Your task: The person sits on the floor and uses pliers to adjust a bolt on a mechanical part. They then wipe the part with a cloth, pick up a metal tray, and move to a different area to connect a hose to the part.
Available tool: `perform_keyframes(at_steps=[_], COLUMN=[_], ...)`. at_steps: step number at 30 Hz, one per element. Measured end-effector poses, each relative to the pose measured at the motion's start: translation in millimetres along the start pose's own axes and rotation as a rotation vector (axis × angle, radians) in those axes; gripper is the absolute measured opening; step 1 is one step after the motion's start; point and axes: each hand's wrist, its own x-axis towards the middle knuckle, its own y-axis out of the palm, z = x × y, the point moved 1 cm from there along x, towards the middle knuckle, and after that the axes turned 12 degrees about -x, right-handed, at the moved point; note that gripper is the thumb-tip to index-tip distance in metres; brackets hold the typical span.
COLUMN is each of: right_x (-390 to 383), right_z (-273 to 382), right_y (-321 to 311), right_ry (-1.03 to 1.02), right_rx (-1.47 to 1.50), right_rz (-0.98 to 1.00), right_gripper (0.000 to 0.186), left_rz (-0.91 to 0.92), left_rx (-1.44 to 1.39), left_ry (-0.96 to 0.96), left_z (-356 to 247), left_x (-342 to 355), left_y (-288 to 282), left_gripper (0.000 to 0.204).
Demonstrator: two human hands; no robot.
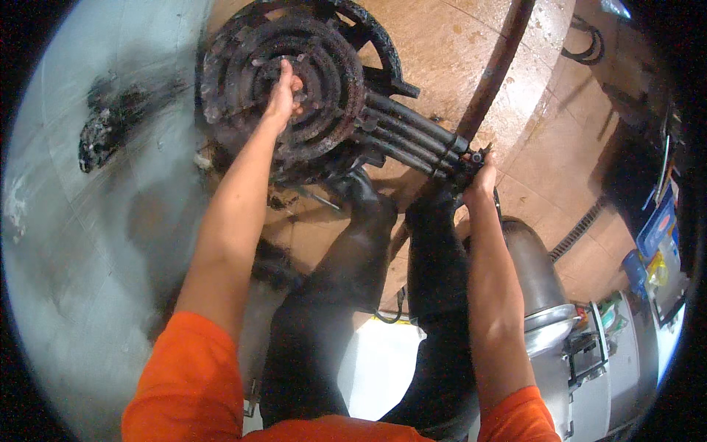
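Observation:
A large black cast-iron gas burner (324, 125) with concentric rings is tilted up in front of me, sooty and worn. At its centre my left hand (283, 97) is closed on an inner ring, thumb pointing up. Several black pipes (412, 136) run side by side from the rings toward the lower right. My right hand (482, 179) is closed around the valve end (471, 158) of those pipes; its fingers are partly hidden. Behind the rings shows a round black stand (383, 44), partly covered by the burner.
A grey tiled wall (59, 221) with black soot marks rises at left. Tan floor tiles (567, 147), wet in places, lie ahead. A dark hose or pipe (501, 74) crosses them. At right stand a metal cylinder-shaped vessel (526, 258) and stacked metal lids (549, 324).

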Motion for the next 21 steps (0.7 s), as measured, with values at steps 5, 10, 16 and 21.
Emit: perform_keyframes(at_steps=[5,10,16,21], right_x=[-15,-38,-51,-23], right_z=[2,11,21,-7], right_y=[14,25,23,12], right_ry=[0.058,0.054,-0.042,-0.232], right_rx=[-0.020,-0.118,-0.209,-0.457], right_rz=[-0.003,0.082,0.196,0.004], right_gripper=[0.057,0.060,0.058,0.045], left_rz=[0.087,0.069,-0.213,-0.296], left_rx=[-0.078,0.046,0.003,-0.033], left_ry=[0.038,0.188,0.336,0.390], left_z=[9,8,76,109], left_x=[0,-57,-156,-205], left_y=[-14,-51,-112,-50], left_gripper=[0.079,0.075,0.047,0.030])
